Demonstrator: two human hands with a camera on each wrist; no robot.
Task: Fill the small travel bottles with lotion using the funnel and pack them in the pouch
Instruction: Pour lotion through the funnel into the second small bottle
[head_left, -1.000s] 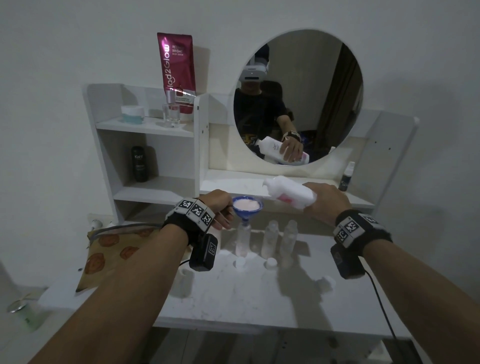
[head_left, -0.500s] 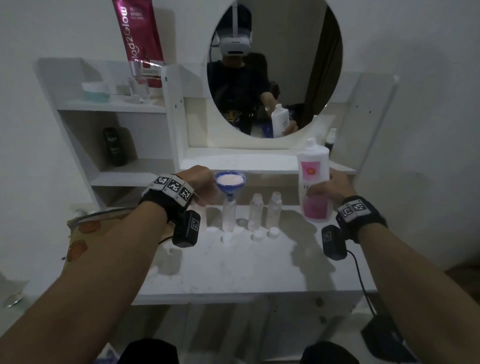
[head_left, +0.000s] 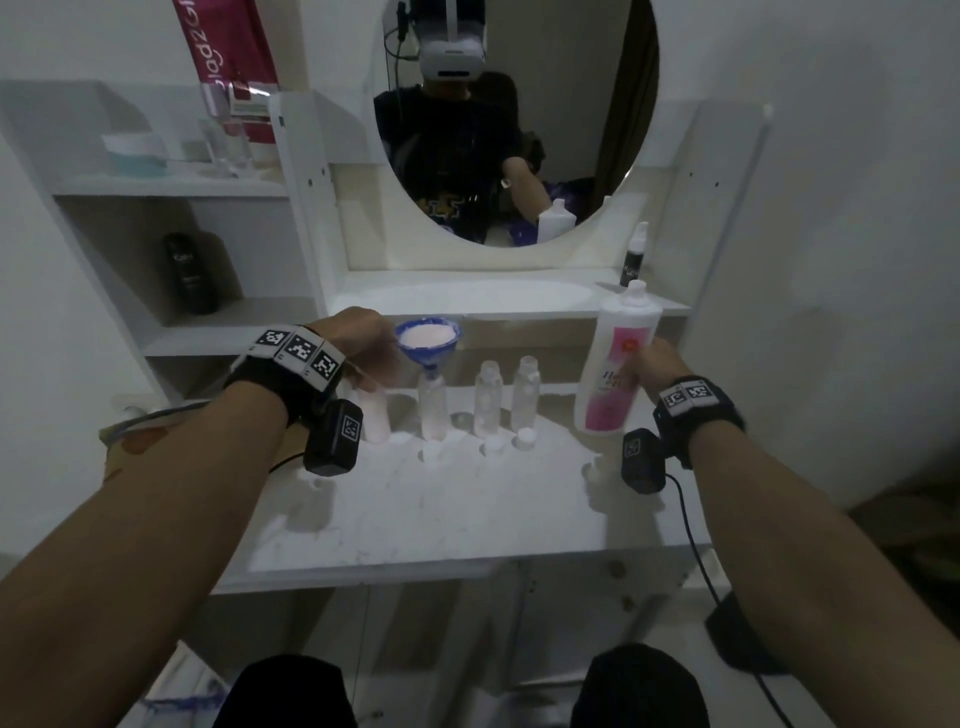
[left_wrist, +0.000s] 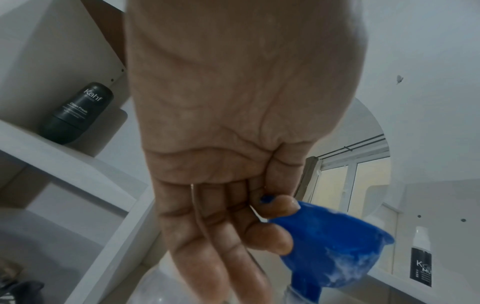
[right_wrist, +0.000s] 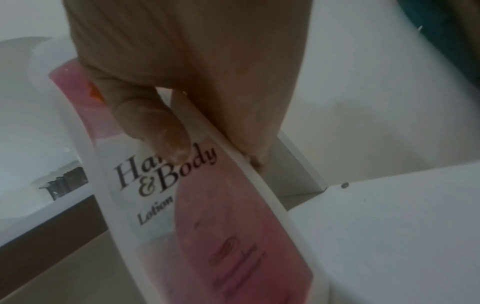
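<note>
Set back upright now, the tall white lotion bottle with the pink label (head_left: 618, 374) stands on the white dresser top (head_left: 467, 509), where half a second ago it was still being lowered. The right hand (head_left: 649, 364) grasps its waist, thumb pressed on the label in the right-wrist view.

Left of that bottle, the blue plastic funnel (head_left: 427, 340) sits in the neck of a small clear travel bottle (head_left: 434, 408), its bowl brimming with pale pink lotion. The left hand (head_left: 358, 345) pinches the funnel's rim tab between thumb and forefinger; the other fingers hang loose.

Between the funnelled bottle and the lotion bottle stand two more clear travel bottles (head_left: 506, 397), uncapped, with small white caps (head_left: 493, 446) lying in front of them. One whitish bottle (head_left: 375, 415) stands beyond the funnel, partly behind the left wrist; I'd guess it is full, but can't be sure. A patterned brown pouch (head_left: 124, 447) lies furthest left, at the dresser's edge.

To my eye the job now is waiting: thick lotion drains slowly. Keep the funnel plumb and steady, perhaps lift it a touch so air escapes, and pour no more until the level drops. A tilt would spill that full bowl or topple the light bottle under it.
</note>
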